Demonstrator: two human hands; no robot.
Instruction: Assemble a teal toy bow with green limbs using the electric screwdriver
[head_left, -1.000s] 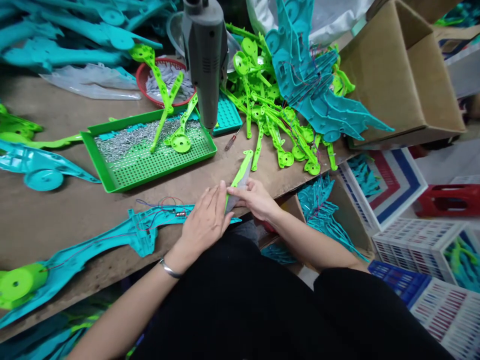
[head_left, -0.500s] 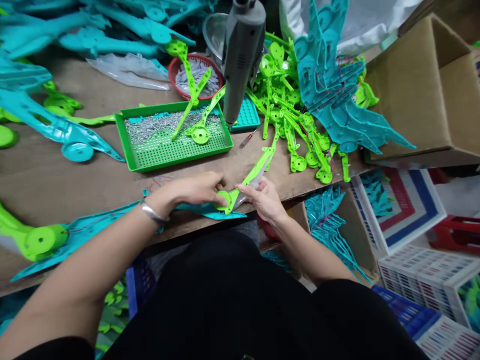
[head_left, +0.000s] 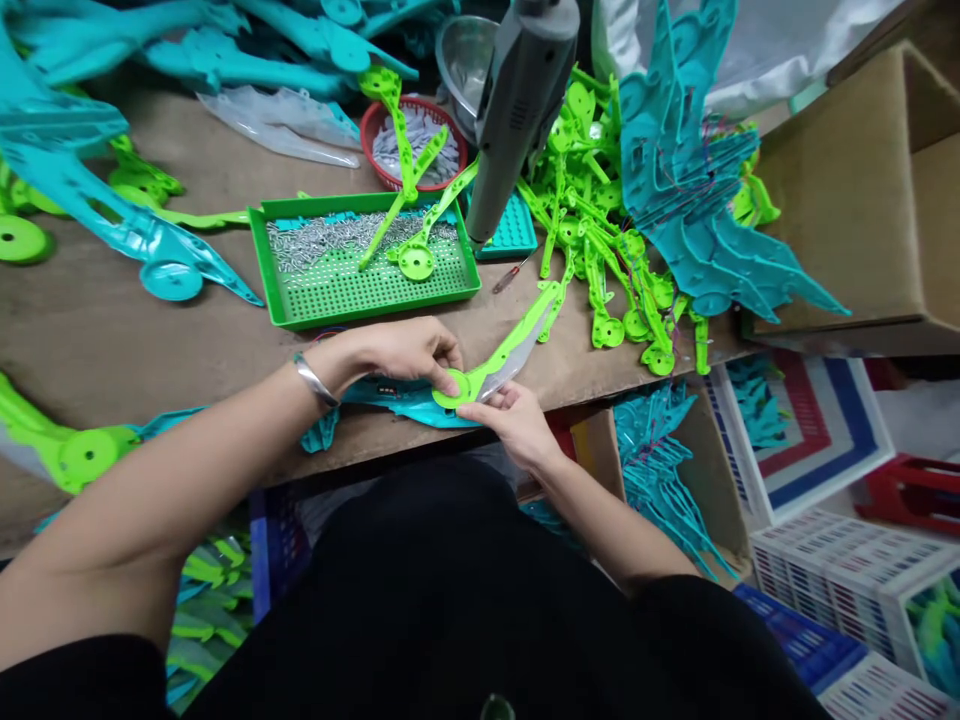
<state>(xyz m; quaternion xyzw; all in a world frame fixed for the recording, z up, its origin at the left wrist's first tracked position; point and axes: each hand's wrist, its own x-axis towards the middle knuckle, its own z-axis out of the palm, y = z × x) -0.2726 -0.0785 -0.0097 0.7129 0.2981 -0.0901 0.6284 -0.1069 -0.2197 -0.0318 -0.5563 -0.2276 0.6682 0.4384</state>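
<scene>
Near the table's front edge, my left hand point(head_left: 416, 352) pinches the round end of a lime-green plastic piece point(head_left: 517, 340) with a translucent blade-shaped strip point(head_left: 516, 368) along its lower side. The fingers and thumb of my right hand point(head_left: 514, 420) close on the same piece, just right of its disc. Under the disc lies a turquoise plastic shell point(head_left: 405, 400), partly covered by my left hand and wrist. Another lime-green part point(head_left: 90, 455) with a round end rests at the far left, beside my left forearm.
A green perforated tray point(head_left: 367, 300) of screws lies ahead, lime-green parts across it. Above hangs a grey powered driver point(head_left: 517, 120). Right of it are a screwdriver point(head_left: 511, 276), piled lime-green parts point(head_left: 592, 240), turquoise shells point(head_left: 675, 200) and a cardboard box point(head_left: 840, 190). A red basket point(head_left: 367, 150) stands behind.
The lime-green piece has turned to slope less steeply, and its translucent strip shows more. My right hand has shifted slightly left along it toward the disc. The whole view has shifted slightly.
</scene>
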